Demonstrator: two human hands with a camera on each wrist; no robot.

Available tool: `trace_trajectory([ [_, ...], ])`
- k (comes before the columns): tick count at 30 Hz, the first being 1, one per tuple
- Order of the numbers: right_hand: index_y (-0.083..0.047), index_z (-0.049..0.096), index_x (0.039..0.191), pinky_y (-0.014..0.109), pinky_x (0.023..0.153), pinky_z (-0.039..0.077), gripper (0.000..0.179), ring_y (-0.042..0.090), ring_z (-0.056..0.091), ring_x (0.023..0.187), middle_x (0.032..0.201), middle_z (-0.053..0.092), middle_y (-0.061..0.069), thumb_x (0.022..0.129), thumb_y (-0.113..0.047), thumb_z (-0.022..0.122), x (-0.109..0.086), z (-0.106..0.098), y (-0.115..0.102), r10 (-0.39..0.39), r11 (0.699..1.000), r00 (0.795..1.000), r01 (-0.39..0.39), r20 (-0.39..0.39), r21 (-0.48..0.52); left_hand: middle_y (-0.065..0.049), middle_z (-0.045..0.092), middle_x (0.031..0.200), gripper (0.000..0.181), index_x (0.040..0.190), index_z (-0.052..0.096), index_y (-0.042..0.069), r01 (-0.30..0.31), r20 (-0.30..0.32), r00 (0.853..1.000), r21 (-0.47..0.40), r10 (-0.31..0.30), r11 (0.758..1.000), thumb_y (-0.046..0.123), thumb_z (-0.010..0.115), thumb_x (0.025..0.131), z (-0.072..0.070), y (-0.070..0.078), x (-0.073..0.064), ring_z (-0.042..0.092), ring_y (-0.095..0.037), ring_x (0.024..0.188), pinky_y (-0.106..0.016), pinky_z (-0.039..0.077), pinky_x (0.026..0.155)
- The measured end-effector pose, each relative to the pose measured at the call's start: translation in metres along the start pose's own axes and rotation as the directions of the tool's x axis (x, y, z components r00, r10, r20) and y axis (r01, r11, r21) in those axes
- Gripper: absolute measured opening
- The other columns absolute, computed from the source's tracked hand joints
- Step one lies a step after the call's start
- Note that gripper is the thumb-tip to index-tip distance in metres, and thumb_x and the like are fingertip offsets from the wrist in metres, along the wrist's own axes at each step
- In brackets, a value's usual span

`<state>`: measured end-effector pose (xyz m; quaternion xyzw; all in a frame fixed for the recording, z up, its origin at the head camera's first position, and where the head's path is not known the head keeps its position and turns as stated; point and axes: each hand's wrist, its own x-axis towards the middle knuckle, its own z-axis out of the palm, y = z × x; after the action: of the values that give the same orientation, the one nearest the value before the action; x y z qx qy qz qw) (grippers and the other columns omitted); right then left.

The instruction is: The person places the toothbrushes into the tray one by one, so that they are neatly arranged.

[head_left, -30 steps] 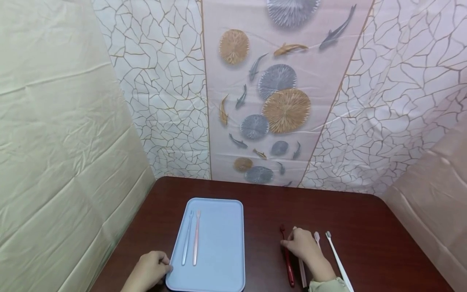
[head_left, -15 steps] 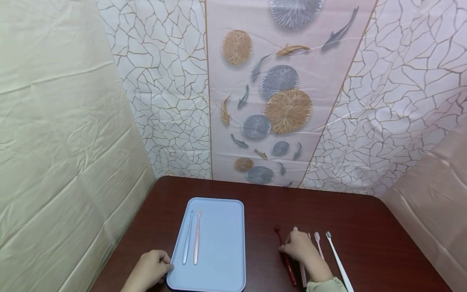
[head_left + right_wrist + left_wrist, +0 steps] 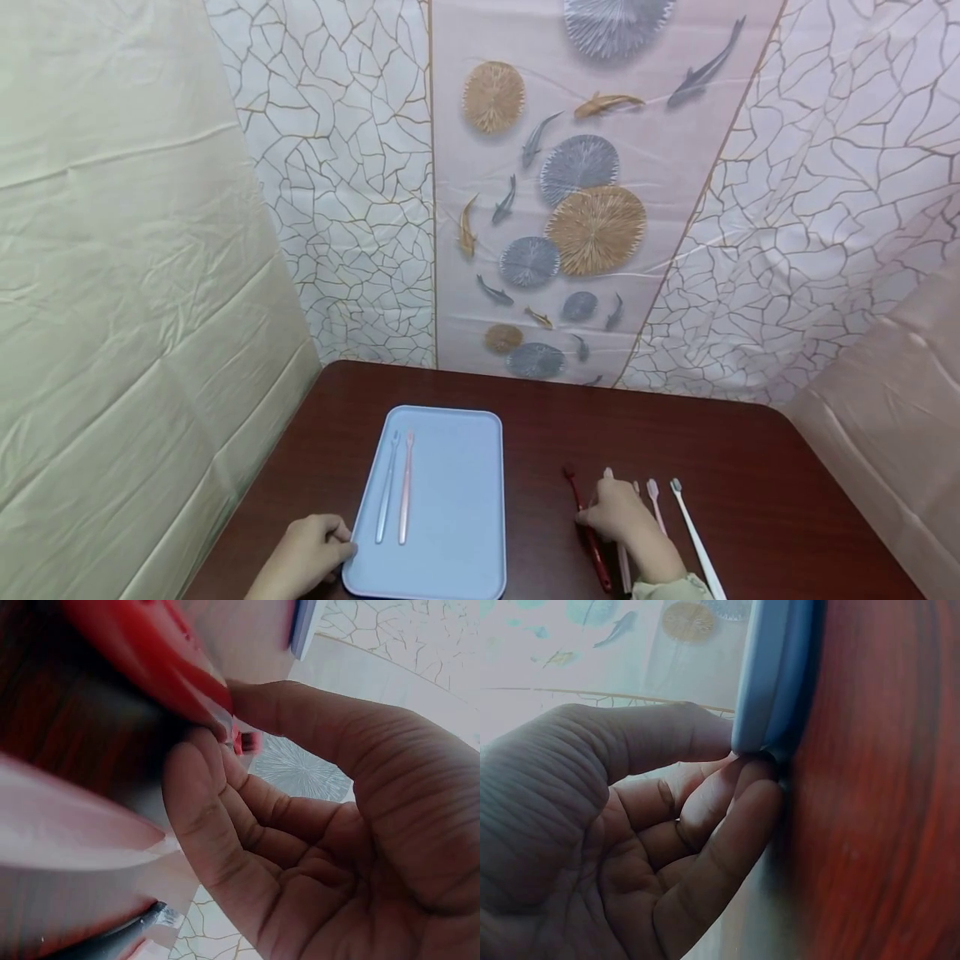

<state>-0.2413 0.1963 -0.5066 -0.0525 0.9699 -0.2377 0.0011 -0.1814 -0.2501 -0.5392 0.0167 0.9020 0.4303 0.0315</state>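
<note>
My right hand (image 3: 626, 518) pinches a red toothbrush (image 3: 154, 664) by its handle between thumb and fingertips. That brush lies slanted at the dark table, its head pointing away; whether it is lifted at all I cannot tell. On the left, my left hand (image 3: 303, 552) grips the near left edge of a light blue tray (image 3: 457, 492), thumb on the rim and fingers curled beneath. Inside the tray a blue toothbrush (image 3: 386, 492) and a pink toothbrush (image 3: 406, 492) lie side by side. A pale pink toothbrush (image 3: 624, 567) is partly hidden under my right hand.
Right of my right hand are another pink toothbrush (image 3: 655, 502) and a white toothbrush (image 3: 699, 537). A black toothbrush handle (image 3: 112, 937) shows in the right wrist view. Patterned cloth (image 3: 360, 208) hangs behind the table (image 3: 540, 433).
The head of the red toothbrush has swung left, with my right fingers at its handle. My left hand keeps its hold on the tray. The head view has shifted slightly.
</note>
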Motion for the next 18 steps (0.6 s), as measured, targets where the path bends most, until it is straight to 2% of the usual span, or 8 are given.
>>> trace_trajectory([
  [7, -0.012, 0.056, 0.048, 0.028, 0.043, 0.042, 0.033, 0.008, 0.047, 0.034, 0.038, 0.047, -0.007, 0.073, -0.012, 0.078, 0.002, 0.002, -0.004, 0.029, 1.000, 0.999, -0.029, -0.013, 0.008, 0.003, 0.062, 0.064, 0.014, 0.074, 0.064, 0.009, -0.022, 0.015, 1.000, -0.022, 0.022, 1.000, 0.011, 0.076, 0.080, -0.002, -0.004, -0.001, 0.057, -0.014, 0.051, -0.027, 0.049, 0.046],
  [12, -0.013, 0.060, 0.058, 0.032, 0.047, 0.045, 0.026, 0.012, 0.050, 0.040, 0.045, 0.051, -0.006, 0.074, -0.017, 0.080, 0.005, 0.000, -0.010, 0.026, 1.000, 0.998, -0.026, -0.050, -0.004, 0.002, 0.063, 0.064, 0.013, 0.076, 0.064, 0.009, -0.022, 0.013, 1.000, -0.029, 0.022, 0.999, 0.010, 0.076, 0.080, -0.003, -0.004, -0.002, 0.057, -0.015, 0.051, -0.027, 0.049, 0.046],
  [18, -0.014, 0.059, 0.058, 0.030, 0.046, 0.044, 0.028, 0.011, 0.050, 0.040, 0.043, 0.049, -0.008, 0.076, -0.017, 0.081, 0.006, 0.002, -0.022, 0.022, 0.999, 0.999, -0.020, -0.041, 0.049, 0.002, 0.066, 0.068, 0.012, 0.078, 0.064, 0.007, -0.024, 0.024, 0.999, -0.049, 0.025, 0.999, 0.010, 0.075, 0.081, -0.005, -0.004, -0.002, 0.059, -0.015, 0.052, -0.028, 0.051, 0.046],
])
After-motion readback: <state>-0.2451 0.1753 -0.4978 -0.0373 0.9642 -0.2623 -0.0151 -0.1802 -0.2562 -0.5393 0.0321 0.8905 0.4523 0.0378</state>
